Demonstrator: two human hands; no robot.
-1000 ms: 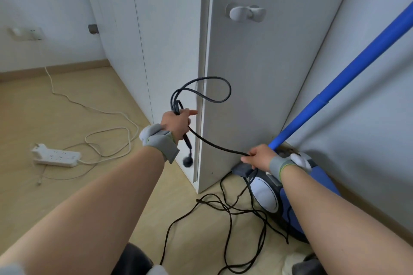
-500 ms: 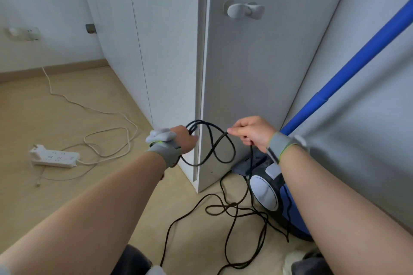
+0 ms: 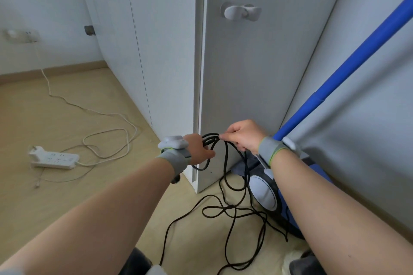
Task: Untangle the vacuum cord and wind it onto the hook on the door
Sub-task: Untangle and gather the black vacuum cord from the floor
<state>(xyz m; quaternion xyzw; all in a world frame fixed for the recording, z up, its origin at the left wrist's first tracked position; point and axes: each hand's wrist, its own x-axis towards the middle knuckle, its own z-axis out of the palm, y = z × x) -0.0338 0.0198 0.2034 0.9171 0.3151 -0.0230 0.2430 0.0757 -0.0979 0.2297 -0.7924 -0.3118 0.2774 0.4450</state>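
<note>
A person's left hand (image 3: 199,152) has its grip clamped round loose coils of thin black vacuum cord (image 3: 210,137), and the right hand (image 3: 243,138) pinches a strand just beside it. The white plastic hook (image 3: 241,11) sits high on the grey door (image 3: 257,73), almost straight above the right hand. Slack cord lies tangled on the wooden floor (image 3: 67,118).

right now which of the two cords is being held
The thin black vacuum cord: its loops are gripped by the left hand and right hand. The thin white cord lies untouched on the floor.
</note>
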